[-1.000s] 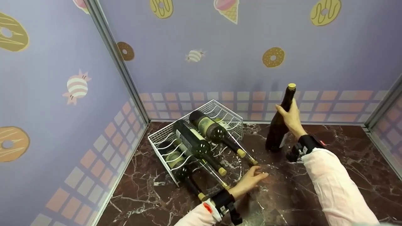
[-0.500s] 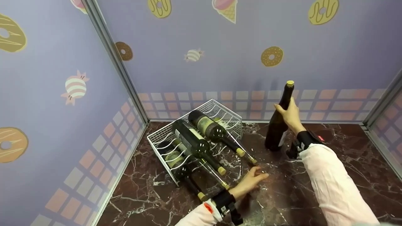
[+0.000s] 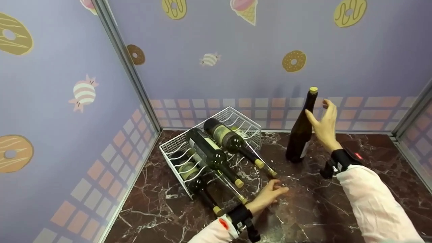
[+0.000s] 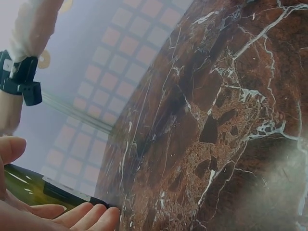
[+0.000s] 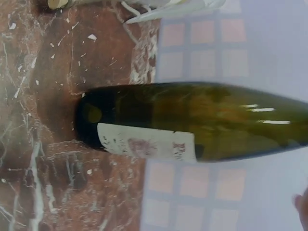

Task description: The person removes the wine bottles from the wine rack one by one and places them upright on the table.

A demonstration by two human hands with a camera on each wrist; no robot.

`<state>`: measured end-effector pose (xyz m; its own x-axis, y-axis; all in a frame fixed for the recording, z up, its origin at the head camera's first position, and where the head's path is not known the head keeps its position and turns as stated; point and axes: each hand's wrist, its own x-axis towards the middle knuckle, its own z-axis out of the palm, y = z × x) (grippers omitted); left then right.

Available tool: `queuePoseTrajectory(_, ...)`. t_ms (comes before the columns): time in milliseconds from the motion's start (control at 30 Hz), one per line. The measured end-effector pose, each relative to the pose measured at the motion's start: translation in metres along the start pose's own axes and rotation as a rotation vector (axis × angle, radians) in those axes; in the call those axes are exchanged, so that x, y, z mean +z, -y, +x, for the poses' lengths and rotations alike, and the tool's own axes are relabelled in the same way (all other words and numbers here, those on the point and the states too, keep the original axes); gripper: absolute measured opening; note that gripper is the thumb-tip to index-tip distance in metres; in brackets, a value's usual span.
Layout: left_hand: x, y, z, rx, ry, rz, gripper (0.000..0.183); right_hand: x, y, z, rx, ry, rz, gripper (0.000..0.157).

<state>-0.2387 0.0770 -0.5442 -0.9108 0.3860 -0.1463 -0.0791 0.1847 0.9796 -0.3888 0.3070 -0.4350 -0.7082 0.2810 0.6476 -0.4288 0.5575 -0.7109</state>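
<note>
A dark wine bottle (image 3: 298, 138) with a gold cap stands upright on the marbled table. Its white label (image 5: 147, 141) shows in the right wrist view. My right hand (image 3: 326, 126) is just right of the bottle's neck and shoulder, thumb close to the glass and fingers spread apart from it. Low in front, my left hand (image 3: 267, 195) hovers or rests near the table with relaxed fingers and holds nothing. In the left wrist view, the left hand's fingers (image 4: 98, 216) overlap the bottle (image 4: 45, 190) behind them.
A white wire rack (image 3: 173, 158) left of the hands holds several bottles lying down, necks toward the front right. One labelled bottle (image 3: 224, 136) lies at its right side. Clear necks with gold caps (image 3: 271, 172) reach close to my left hand. Patterned walls (image 3: 216, 77) enclose the table.
My right hand has let go of the wine bottle and drawn back to the right. The bottle stays standing in place; the left hand has barely moved.
</note>
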Motion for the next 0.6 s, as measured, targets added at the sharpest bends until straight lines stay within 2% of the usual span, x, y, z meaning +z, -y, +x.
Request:
queuePoseTrajectory(100,0.000,0.000,-0.001,0.001,0.003,-0.015,0.052,0.000,0.012,-0.006,-0.180,-0.089,0.004,0.058)
queuePoseTrajectory(200,-0.001,0.000,-0.003,0.006,0.005,-0.026,0.053,-0.001,0.023,-0.018,-0.324,-0.075,-0.006,0.056)
queuePoseTrajectory(433,-0.001,-0.008,-0.006,0.031,0.032,-0.008,0.052,0.004,0.033,-0.055,-0.549,0.105,-0.055,0.064)
queuePoseTrajectory(600,-0.002,-0.020,-0.009,0.052,0.057,0.066,0.049,0.012,0.022,-0.078,-0.636,0.277,-0.149,0.072)
